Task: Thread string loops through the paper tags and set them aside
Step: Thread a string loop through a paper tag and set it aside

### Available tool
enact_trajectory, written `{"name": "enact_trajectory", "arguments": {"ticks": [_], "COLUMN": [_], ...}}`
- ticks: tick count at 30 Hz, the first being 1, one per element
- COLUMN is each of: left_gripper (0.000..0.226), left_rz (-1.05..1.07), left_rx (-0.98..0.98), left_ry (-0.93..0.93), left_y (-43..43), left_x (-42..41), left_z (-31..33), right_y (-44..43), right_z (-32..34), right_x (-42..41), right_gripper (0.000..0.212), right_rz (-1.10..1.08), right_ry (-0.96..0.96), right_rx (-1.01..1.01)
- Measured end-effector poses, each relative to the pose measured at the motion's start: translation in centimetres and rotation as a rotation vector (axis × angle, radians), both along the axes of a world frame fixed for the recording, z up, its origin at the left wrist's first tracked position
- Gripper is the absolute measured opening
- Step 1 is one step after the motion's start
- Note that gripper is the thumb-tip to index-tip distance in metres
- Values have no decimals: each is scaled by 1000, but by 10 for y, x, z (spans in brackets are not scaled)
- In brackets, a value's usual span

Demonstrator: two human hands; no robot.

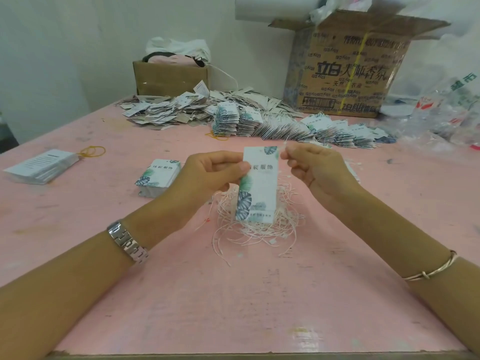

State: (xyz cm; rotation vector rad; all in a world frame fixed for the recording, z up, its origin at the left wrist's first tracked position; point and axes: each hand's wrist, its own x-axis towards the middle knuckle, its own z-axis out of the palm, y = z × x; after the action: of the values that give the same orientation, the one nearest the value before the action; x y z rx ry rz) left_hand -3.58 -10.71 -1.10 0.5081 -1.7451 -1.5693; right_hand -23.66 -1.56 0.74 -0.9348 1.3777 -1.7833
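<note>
I hold one white rectangular paper tag printed with green and blue leaves upright in front of me, my left hand pinching its left edge so the top corner stays free, where I judge the hole sits. My right hand pinches the end of a thin pale string right at that corner; whether it has passed through yet is too small to tell. I work directly above the loose tangle of pale string loops on the pink tabletop, so the next loop is close, and the small stack of matching unthreaded tags lies just beside my left hand. Finished tags with strings lie fanned in rows at the far side, out of the way. Behind them, a small open brown cardboard box holds white and pink soft material, and a tall printed cardboard carton has clear plastic bags spilling from its top.
</note>
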Motion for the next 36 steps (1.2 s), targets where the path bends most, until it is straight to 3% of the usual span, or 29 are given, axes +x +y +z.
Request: {"name": "enact_trajectory", "arguments": {"ticks": [6,9,15,18,22,31,36], "left_gripper": [23,28,10,8,11,23,19], "left_rz": [156,252,379,373,309,258,229], "left_rx": [115,116,103,87,47,-58,-76], "left_ry": [65,78,137,145,133,94,90], "left_y": [-6,-5,-4,-3,-2,4,8], "left_x": [-1,-1,-3,-3,-2,-4,-6], "left_z": [-2,-2,1,1,-2,-5,-5], "right_y": [-1,1,6,6,6,14,29], "right_z": [-4,-2,-2,-2,6,28,8], "right_x": [12,21,29,25,11,-104,-171], "right_gripper": [18,21,27,14,17,10,23], "right_rz": [14,85,179,165,123,-348,-669], "right_ry": [254,311,469,486,432,308,538], "right_rx": [216,90,-63,-89,-98,-79,143]}}
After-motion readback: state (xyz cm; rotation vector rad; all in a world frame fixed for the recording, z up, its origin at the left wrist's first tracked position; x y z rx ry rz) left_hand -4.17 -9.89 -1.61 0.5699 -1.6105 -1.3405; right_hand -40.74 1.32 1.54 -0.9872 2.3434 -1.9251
